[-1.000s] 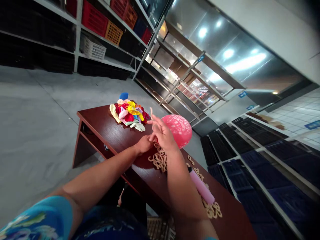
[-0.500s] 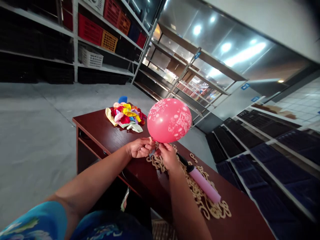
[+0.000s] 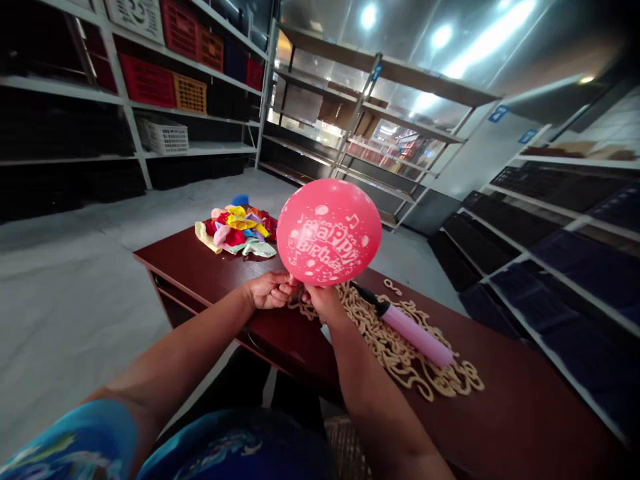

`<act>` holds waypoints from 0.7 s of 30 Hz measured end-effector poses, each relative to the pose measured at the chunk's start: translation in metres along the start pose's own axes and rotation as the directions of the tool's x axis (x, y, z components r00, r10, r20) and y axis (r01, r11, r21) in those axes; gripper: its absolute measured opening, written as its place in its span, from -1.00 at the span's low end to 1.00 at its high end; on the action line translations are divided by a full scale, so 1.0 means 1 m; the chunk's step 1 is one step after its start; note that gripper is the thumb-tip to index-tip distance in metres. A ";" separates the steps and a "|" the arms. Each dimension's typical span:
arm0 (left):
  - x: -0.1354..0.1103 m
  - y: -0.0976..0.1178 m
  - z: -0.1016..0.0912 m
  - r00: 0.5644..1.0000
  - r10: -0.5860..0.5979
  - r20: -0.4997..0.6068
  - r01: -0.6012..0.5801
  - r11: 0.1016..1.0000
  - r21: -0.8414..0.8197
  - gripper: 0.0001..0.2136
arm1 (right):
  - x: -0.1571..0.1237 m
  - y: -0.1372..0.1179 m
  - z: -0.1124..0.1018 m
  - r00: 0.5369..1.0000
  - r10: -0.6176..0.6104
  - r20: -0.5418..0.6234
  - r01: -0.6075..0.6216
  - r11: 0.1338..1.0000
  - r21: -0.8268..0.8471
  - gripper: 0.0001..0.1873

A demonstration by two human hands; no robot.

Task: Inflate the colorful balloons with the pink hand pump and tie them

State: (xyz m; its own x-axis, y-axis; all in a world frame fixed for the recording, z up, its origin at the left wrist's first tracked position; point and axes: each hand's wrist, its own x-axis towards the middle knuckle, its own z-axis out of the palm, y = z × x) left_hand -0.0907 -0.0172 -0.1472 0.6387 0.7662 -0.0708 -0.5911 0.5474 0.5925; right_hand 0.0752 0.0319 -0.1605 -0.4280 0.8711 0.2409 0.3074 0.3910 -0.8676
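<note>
An inflated red balloon (image 3: 330, 230) with white "Happy Birthday" print stands upright above the table in the head view. Its neck is pinched by my left hand (image 3: 273, 290), whose fingers are closed. My right hand (image 3: 324, 301) is closed at the base of the balloon too, close beside the left; the neck and the fingertips are mostly hidden there. Just beyond and to the right of my hands lies a heap of beige curly loops (image 3: 363, 320). On that heap rests a pink hand pump (image 3: 415, 333) with a black end.
The dark red-brown table (image 3: 500, 400) runs from left to right. At its far left lies a pile of colourful uninflated balloons (image 3: 235, 230). Shelves with crates (image 3: 150, 83) stand at the back left, a metal rack (image 3: 350, 120) behind, and dark bins (image 3: 555, 287) at the right.
The balloon has turned, so its printed words now face me. My hands stay together at its base. The view has levelled out.
</note>
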 end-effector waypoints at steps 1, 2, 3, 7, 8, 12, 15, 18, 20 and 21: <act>0.003 -0.001 0.000 0.999 0.038 -0.038 -0.038 0.999 0.012 -0.79 | 0.000 0.002 0.001 0.996 0.078 -0.041 -0.076 0.995 0.060 -0.76; 0.006 -0.002 -0.001 0.993 0.083 -0.086 -0.081 0.996 0.030 -0.77 | 0.000 0.003 0.003 0.986 0.147 -0.082 -0.138 0.984 0.110 -0.77; 0.009 -0.004 -0.002 0.980 0.135 -0.145 -0.128 0.990 0.056 -0.75 | -0.001 0.003 0.005 0.972 0.204 -0.118 -0.185 0.971 0.154 -0.77; 0.022 -0.013 -0.006 0.880 0.318 -0.352 -0.249 0.941 0.228 -0.75 | -0.002 -0.010 0.010 0.952 0.280 -0.125 -0.233 0.926 0.296 -0.79; 0.024 -0.015 -0.007 0.853 0.359 -0.378 -0.265 0.923 0.277 -0.77 | -0.002 -0.016 0.010 0.953 0.290 -0.086 -0.245 0.907 0.342 -0.79; 0.029 -0.019 -0.002 0.774 0.486 -0.405 -0.315 0.852 0.419 -0.74 | -0.002 -0.033 0.012 0.923 0.383 0.044 -0.346 0.774 0.530 -0.71; 0.031 -0.017 0.002 0.712 0.528 -0.462 -0.304 0.826 0.476 -0.66 | -0.002 -0.032 0.014 0.928 0.371 0.021 -0.326 0.786 0.525 -0.69; 0.034 -0.016 0.002 0.619 0.582 -0.528 -0.294 0.795 0.531 -0.66 | -0.004 -0.028 0.016 0.977 0.201 -0.071 -0.171 0.938 0.301 -0.77; 0.035 -0.016 0.001 0.559 0.613 -0.558 -0.286 0.774 0.564 -0.70 | -0.006 -0.028 0.015 0.993 0.006 -0.117 0.000 0.999 0.050 -0.87; 0.036 -0.016 0.000 0.533 0.632 -0.562 -0.278 0.758 0.590 -0.71 | -0.006 -0.029 0.013 0.990 -0.083 -0.117 0.076 0.995 -0.062 -0.90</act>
State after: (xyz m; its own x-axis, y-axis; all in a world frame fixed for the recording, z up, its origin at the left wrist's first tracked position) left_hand -0.0584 0.0013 -0.1591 -0.3101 0.9438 -0.1141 -0.3352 0.0038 0.9421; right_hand 0.0576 0.0109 -0.1425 -0.3494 0.8644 0.3617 0.3262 0.4741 -0.8178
